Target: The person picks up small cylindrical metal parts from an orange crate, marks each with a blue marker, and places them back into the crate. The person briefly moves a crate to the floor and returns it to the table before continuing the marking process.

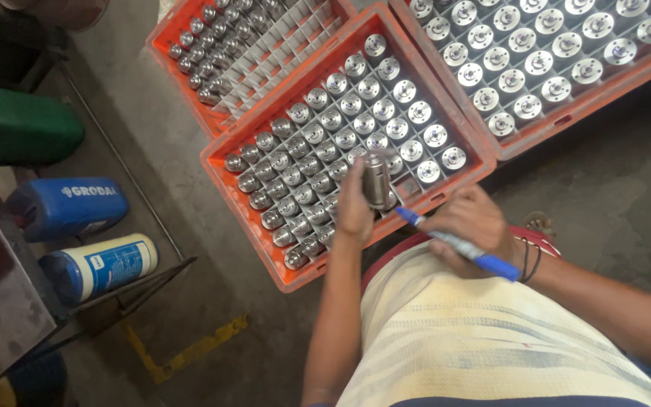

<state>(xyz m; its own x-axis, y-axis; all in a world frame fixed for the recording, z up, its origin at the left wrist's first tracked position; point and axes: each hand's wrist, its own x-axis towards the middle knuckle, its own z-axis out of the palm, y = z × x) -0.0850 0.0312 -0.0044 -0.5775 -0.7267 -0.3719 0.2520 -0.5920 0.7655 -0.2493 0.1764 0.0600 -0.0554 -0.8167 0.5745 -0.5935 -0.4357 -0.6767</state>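
Note:
My left hand [356,205] grips a shiny metal cylinder [376,179] upright over the near edge of the middle orange crate [229,179]. My right hand [470,229] holds a blue marker pen [455,244], its tip pointing left just under the cylinder. The crate has a grey divider grid, and nearly every cell holds a similar metal part [351,104]. My pale striped shirt fills the bottom right.
Two more orange crates with metal parts lie on the concrete floor: one behind at top left [166,36], half filled, one at top right [566,119]. Green [20,124], blue [65,205] and white-blue [103,265] canisters lie at left beside a metal frame. Yellow floor marking [190,348].

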